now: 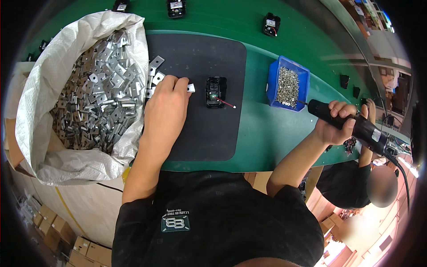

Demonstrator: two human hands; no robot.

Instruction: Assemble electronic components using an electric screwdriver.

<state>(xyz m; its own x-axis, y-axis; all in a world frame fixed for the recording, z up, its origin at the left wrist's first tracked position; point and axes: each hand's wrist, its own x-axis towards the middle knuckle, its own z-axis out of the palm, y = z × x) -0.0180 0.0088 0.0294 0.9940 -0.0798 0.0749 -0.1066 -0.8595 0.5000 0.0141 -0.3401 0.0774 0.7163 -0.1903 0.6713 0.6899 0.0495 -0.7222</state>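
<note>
My left hand (pixel 167 104) is closed over the dark mat, and a small metal plate with a hole (pixel 191 88) sticks out from its fingertips. Beside the fingers lie several loose metal plates (pixel 156 62). To the right of this hand, apart from it, rests a black plastic housing (pixel 216 86) with a small circuit board and a red wire ending in a white connector. My right hand (pixel 334 129) is wrapped round a black electric screwdriver (pixel 322 111). Its bit points left at the near right corner of a blue bin (pixel 272 86) full of small screws (pixel 288 84).
A white woven sack (pixel 33 129) heaped with metal plates (pixel 100 95) stands at the left, against the mat (pixel 200 138). Several black housings (pixel 271 24) sit on the green surface (pixel 218 22) beyond. At the right is another person (pixel 344 187); the screwdriver's cable (pixel 402 171) hangs there.
</note>
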